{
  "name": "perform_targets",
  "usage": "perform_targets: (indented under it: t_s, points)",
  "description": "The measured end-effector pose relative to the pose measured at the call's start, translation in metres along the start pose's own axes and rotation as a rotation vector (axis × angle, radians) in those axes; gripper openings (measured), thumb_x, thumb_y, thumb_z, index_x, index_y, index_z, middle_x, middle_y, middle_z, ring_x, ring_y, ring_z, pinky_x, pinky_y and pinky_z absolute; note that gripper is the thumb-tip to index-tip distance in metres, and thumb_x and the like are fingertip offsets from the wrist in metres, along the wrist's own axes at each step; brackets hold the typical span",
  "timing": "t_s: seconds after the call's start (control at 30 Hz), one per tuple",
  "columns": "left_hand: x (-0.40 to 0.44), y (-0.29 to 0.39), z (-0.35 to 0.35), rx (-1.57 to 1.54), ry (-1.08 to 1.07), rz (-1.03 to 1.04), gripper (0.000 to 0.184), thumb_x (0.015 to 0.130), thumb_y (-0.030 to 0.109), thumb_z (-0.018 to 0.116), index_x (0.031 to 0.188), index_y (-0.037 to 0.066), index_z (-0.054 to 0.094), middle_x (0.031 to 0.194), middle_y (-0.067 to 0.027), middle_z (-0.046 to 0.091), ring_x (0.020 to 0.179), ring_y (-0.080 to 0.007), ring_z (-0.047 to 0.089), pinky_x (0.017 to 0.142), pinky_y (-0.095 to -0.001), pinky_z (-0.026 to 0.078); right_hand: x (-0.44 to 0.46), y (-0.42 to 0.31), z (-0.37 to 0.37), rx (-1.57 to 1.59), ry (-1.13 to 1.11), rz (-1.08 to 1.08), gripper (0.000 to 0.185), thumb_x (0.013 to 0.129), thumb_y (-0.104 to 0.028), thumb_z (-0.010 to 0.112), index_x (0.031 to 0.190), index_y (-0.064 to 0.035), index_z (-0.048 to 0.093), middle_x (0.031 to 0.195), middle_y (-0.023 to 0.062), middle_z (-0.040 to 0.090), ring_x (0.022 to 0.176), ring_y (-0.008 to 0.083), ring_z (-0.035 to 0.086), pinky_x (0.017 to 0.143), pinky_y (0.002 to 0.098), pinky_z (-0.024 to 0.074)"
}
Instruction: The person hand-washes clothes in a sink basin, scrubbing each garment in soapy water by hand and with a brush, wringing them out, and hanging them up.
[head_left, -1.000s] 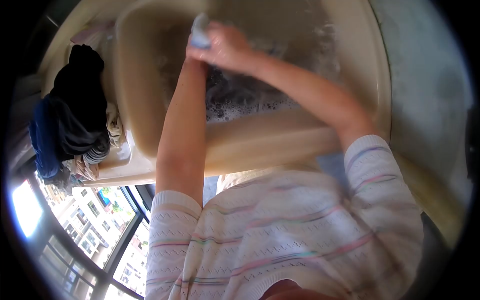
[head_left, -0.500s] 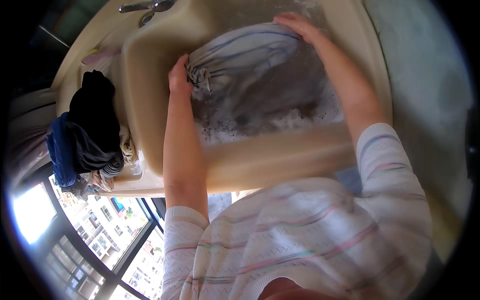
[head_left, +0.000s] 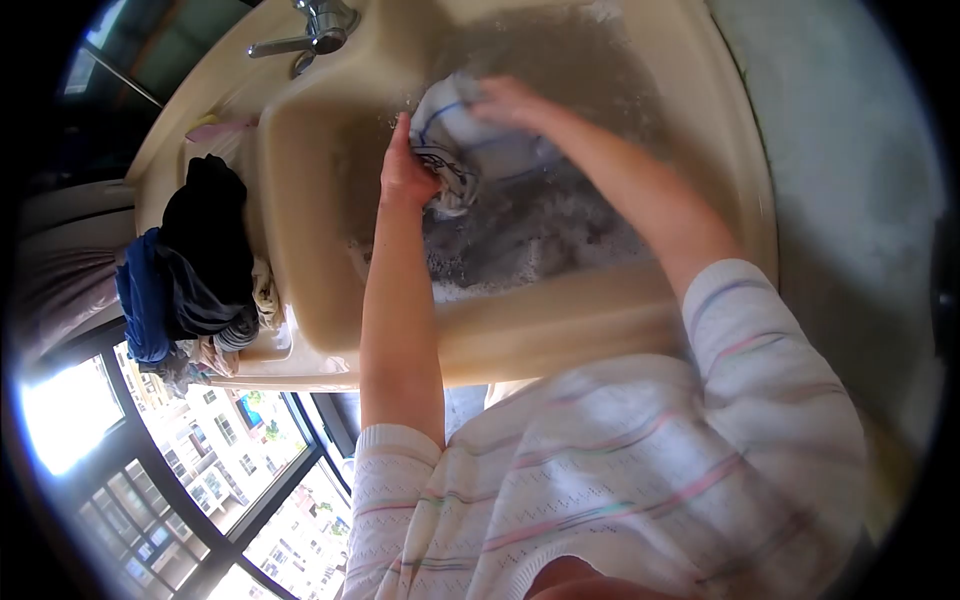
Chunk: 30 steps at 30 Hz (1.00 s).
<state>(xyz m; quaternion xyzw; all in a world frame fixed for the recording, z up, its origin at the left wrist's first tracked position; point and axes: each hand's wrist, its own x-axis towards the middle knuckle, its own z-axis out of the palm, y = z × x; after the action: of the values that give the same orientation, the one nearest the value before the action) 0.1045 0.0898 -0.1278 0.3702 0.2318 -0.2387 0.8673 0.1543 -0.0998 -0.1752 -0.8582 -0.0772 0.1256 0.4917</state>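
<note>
A beige basin (head_left: 340,290) holds soapy water (head_left: 540,235) with bubbles on it. Over the water is a white cloth (head_left: 450,125) with blue stripes, bunched at its left end. My left hand (head_left: 408,175) is closed round that bunched end, thumb pointing up. My right hand (head_left: 510,103), blurred by motion, is at the upper right part of the cloth; whether its fingers grip the fabric cannot be made out. Part of the cloth hangs low at the water's surface.
A pile of dark clothes (head_left: 205,240), black, blue and grey, lies on the ledge left of the basin. A metal faucet (head_left: 325,28) stands at the upper left. A window (head_left: 230,450) is at the lower left, and a pale wall (head_left: 840,200) is on the right.
Half a second ago the cloth was stretched wide between my hands. Now my right hand has moved left toward my left hand, and the cloth is gathered up. The view has shifted slightly.
</note>
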Motion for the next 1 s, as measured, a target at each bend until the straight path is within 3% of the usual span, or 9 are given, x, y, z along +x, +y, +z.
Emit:
perform_targets:
  t_s: [0.1, 0.13, 0.23, 0.33, 0.37, 0.6, 0.73, 0.8, 1.0]
  points:
    - [0.005, 0.005, -0.02, -0.07, -0.176, -0.08, 0.05, 0.084, 0.046, 0.046, 0.112, 0.004, 0.051, 0.107, -0.0127, 0.056, 0.098, -0.0271, 0.054, 0.085, -0.0402, 0.043, -0.057, -0.087, 0.04, -0.089, 0.099, -0.389, 0.03, 0.064, -0.035, 0.066, 0.074, -0.0066, 0.062, 0.08, 0.0079, 0.06, 0.078, 0.0252, 0.058, 0.065, 0.0353, 0.046]
    - [0.016, 0.005, -0.038, -0.206, -0.565, -0.211, 0.049, 0.085, 0.045, 0.045, 0.113, 0.005, 0.051, 0.105, -0.0128, 0.057, 0.097, -0.0258, 0.055, 0.086, -0.0399, 0.043, -0.072, -0.108, 0.052, -0.095, 0.129, -0.543, 0.027, 0.066, -0.035, 0.066, 0.071, -0.0084, 0.062, 0.078, 0.0033, 0.059, 0.079, 0.023, 0.057, 0.066, 0.0333, 0.0462]
    - [0.029, -0.007, -0.052, -0.363, -0.577, -0.113, 0.042, 0.09, 0.035, 0.034, 0.109, 0.001, 0.05, 0.107, -0.0164, 0.054, 0.097, -0.0267, 0.054, 0.084, -0.0417, 0.044, -0.074, -0.115, 0.087, -0.217, 0.312, -0.735, 0.021, 0.069, -0.034, 0.062, 0.066, -0.0131, 0.061, 0.075, 0.0023, 0.057, 0.073, 0.0229, 0.057, 0.063, 0.0341, 0.0462]
    - [0.025, -0.017, -0.022, -0.306, -0.389, 0.021, 0.038, 0.091, 0.029, 0.031, 0.11, 0.001, 0.049, 0.108, -0.0156, 0.053, 0.099, -0.0267, 0.053, 0.084, -0.0409, 0.044, -0.022, -0.091, 0.061, -0.169, 0.375, -0.208, 0.023, 0.073, -0.033, 0.051, 0.068, -0.0144, 0.065, 0.074, 0.0075, 0.062, 0.07, 0.0279, 0.059, 0.063, 0.0411, 0.0466]
    - [0.017, -0.023, 0.005, -0.045, 0.107, 0.144, 0.035, 0.09, 0.023, 0.029, 0.112, 0.002, 0.047, 0.112, -0.0144, 0.051, 0.102, -0.0265, 0.051, 0.086, -0.0402, 0.044, -0.013, -0.087, 0.054, -0.2, 0.349, -0.17, 0.024, 0.073, -0.033, 0.051, 0.069, -0.0139, 0.065, 0.075, 0.0079, 0.062, 0.071, 0.0283, 0.059, 0.063, 0.0414, 0.0466]
    - [0.011, -0.023, -0.005, -0.132, -0.308, 0.175, 0.033, 0.09, 0.024, 0.032, 0.104, 0.005, 0.054, 0.107, -0.0121, 0.056, 0.099, -0.0244, 0.054, 0.084, -0.0386, 0.044, -0.065, -0.111, 0.066, -0.166, 0.277, -0.316, 0.026, 0.076, -0.035, 0.051, 0.074, -0.0109, 0.063, 0.086, 0.0098, 0.061, 0.073, 0.0297, 0.059, 0.065, 0.0408, 0.0469]
    - [0.015, -0.025, 0.017, -0.048, 0.149, 0.052, 0.034, 0.09, 0.024, 0.031, 0.099, 0.003, 0.057, 0.104, -0.0116, 0.057, 0.097, -0.023, 0.055, 0.083, -0.0371, 0.045, -0.012, -0.072, 0.042, 0.033, 0.325, 0.152, 0.034, 0.073, -0.039, 0.052, 0.074, -0.0081, 0.065, 0.077, 0.0151, 0.062, 0.076, 0.0327, 0.06, 0.07, 0.0412, 0.0465]
    - [0.018, -0.016, 0.02, 0.156, 0.166, 0.106, 0.027, 0.083, 0.018, 0.045, 0.1, 0.0, 0.054, 0.098, -0.0146, 0.057, 0.091, -0.0256, 0.056, 0.08, -0.0391, 0.046, 0.0, -0.033, -0.003, -0.322, 0.181, 0.134, 0.037, 0.074, -0.042, 0.051, 0.078, -0.0076, 0.066, 0.08, 0.0165, 0.062, 0.076, 0.0351, 0.059, 0.069, 0.0415, 0.0459]
    - [0.002, 0.024, -0.023, 0.381, 0.467, 0.391, 0.036, 0.07, 0.015, 0.063, 0.098, -0.006, 0.051, 0.095, -0.0156, 0.057, 0.083, -0.025, 0.057, 0.072, -0.038, 0.047, 0.009, 0.081, -0.109, 0.32, 0.234, 0.326, 0.046, 0.076, -0.045, 0.058, 0.1, -0.0058, 0.062, 0.09, 0.0121, 0.063, 0.074, 0.0176, 0.06, 0.068, 0.0332, 0.0454]
